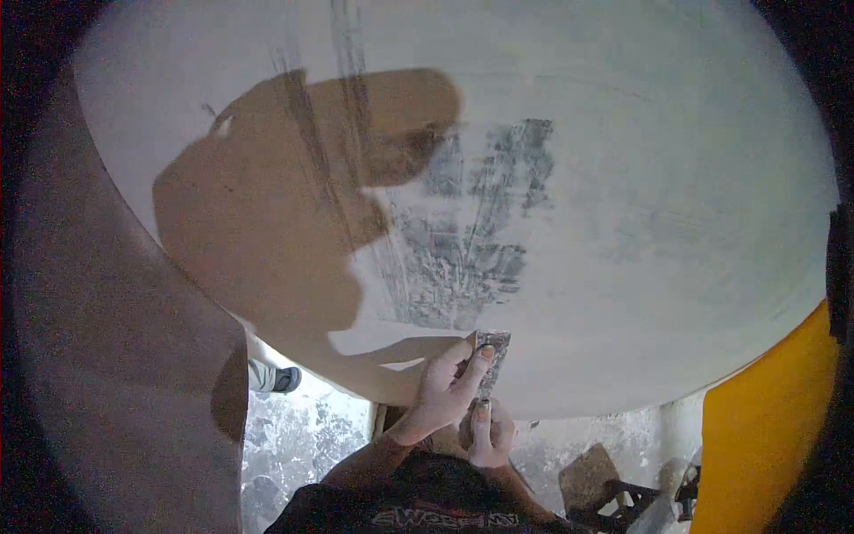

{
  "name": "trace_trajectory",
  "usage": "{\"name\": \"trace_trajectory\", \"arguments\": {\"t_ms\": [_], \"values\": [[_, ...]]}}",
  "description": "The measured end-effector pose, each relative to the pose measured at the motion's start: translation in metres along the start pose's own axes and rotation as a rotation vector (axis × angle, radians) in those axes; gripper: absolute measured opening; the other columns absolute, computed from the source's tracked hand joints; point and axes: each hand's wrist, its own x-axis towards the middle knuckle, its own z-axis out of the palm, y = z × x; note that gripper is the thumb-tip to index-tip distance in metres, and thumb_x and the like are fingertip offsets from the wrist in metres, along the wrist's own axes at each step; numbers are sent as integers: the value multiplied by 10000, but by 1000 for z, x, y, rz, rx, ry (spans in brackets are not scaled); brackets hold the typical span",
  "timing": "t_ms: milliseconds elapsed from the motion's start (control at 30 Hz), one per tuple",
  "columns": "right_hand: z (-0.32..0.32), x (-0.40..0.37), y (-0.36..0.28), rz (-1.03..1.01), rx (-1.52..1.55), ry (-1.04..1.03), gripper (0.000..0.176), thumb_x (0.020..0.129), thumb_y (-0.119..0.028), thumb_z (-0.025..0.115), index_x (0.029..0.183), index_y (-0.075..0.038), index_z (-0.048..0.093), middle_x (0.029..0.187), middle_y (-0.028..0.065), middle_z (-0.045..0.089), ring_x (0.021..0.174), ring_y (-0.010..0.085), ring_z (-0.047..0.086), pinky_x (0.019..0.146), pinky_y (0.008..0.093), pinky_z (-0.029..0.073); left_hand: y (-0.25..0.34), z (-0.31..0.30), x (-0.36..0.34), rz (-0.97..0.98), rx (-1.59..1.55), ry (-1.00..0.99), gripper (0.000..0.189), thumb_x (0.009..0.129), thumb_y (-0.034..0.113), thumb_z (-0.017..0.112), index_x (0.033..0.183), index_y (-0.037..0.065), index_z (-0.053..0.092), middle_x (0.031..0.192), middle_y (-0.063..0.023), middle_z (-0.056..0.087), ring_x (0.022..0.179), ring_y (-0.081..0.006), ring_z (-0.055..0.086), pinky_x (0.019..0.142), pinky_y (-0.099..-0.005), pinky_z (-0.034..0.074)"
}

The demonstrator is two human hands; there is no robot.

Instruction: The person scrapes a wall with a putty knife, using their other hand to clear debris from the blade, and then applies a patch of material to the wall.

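Both my hands hold a small putty knife (491,351) with its blade pressed flat against a white plastered wall (640,178). My left hand (445,387) grips the tool from the left, thumb and fingers wrapped near the blade. Just below it, my right hand (489,434) closes on the handle. Right above the blade lies a rough grey scraped patch (463,240) on the wall. My head and arm cast a brown shadow (276,214) to the left of that patch.
A brownish wall face (116,356) runs down the left side. At the right edge is a yellow painted surface (765,427). Below are a rough speckled floor (302,436), a shoe (271,378), a brick-like block (587,476) and dark debris.
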Motion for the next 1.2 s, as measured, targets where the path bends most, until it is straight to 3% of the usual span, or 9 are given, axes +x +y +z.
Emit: {"name": "trace_trajectory", "arguments": {"t_ms": [100,167,267,400,467,567,900,1100,1200], "values": [[4,1,-13,45,66,23,297,957,-290,402,846,-29,493,542,-15,418,429,64,375,391,234,284,8,-1,2,-148,-14,-36,224,917,209,533,787,28,559,626,51,481,575,-10,419,486,-203,347],[3,0,-10,-15,-9,28,309,958,-297,400,861,-23,505,548,-15,423,428,62,375,396,228,288,8,1,2,-42,37,11,224,918,217,534,792,33,555,625,51,474,571,-9,411,487,-200,347],[4,1,-24,98,76,-5,322,953,-314,410,875,-20,516,557,-17,428,431,59,374,398,224,284,0,5,0,-145,-152,-7,304,913,241,548,708,26,483,599,63,378,563,-20,325,467,-217,292],[4,3,-26,20,69,-22,329,947,-334,422,897,-22,514,559,-23,425,431,53,369,398,222,280,-11,5,-1,-152,-57,13,312,914,245,547,704,27,469,591,60,376,551,-22,319,456,-225,282],[1,3,-16,33,70,-29,331,941,-350,434,905,-28,501,558,-26,420,433,50,367,395,220,278,-2,5,-2,-107,-125,2,253,920,236,536,738,64,508,597,64,442,522,-9,395,431,-190,317],[2,3,-19,12,70,-41,318,945,-342,429,899,-32,485,555,-22,419,428,50,367,386,217,282,-13,2,-3,-88,-6,-12,263,919,241,537,734,56,502,588,64,427,530,-5,387,441,-194,315],[2,5,-13,7,28,-37,307,954,-337,409,884,-42,460,529,-14,407,411,56,362,366,220,281,17,4,1,-84,-123,26,293,901,233,555,685,44,497,579,58,411,549,-26,365,470,-228,319],[2,6,-26,-3,40,-60,299,955,-329,408,908,-39,466,542,-19,412,423,53,365,379,220,289,3,-1,1,24,66,9,306,903,251,555,683,50,489,583,69,397,545,-25,346,468,-221,304],[1,4,-31,12,9,-80,287,958,-307,402,931,-31,474,546,-20,413,432,52,366,386,220,288,3,-2,0,-40,-10,-22,316,905,257,556,672,57,479,585,75,394,543,-23,339,465,-217,298]]}}
